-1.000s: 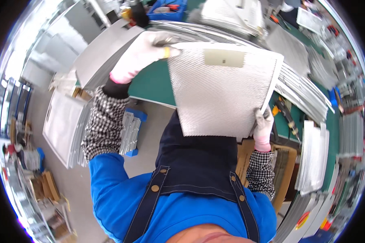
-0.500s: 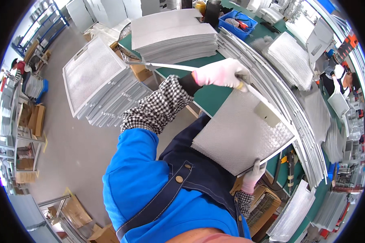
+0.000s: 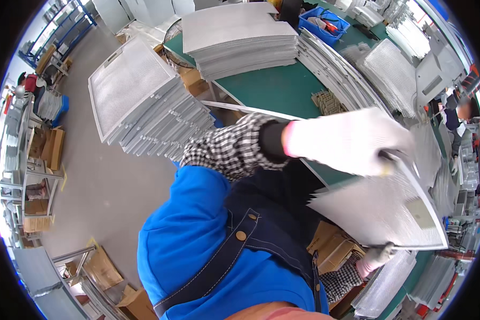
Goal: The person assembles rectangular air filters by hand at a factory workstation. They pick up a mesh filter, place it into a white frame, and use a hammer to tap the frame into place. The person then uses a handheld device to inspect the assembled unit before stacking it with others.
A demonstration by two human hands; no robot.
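I hold a flat silver mesh filter panel (image 3: 381, 210) between both gloved hands, in front of my chest at the right. My left hand (image 3: 349, 140), in a white glove with a checked sleeve, grips the panel's upper edge. Low down, my right hand (image 3: 376, 258), also in a white glove, holds its bottom edge. The panel is tilted, with a small pale label near its right rim. It hangs over the near edge of the green table (image 3: 274, 88).
A tall stack of mesh panels (image 3: 240, 37) lies on the table's far side. Another stack of framed panels (image 3: 144, 106) stands on the floor at the left. Metal strips (image 3: 338, 72) and a blue bin (image 3: 322, 21) lie at the back. Cardboard boxes (image 3: 333, 248) sit under the table.
My view has swung further left and down. The panel has shifted to the right of the picture and my left hand on its top edge now looks closer and larger.
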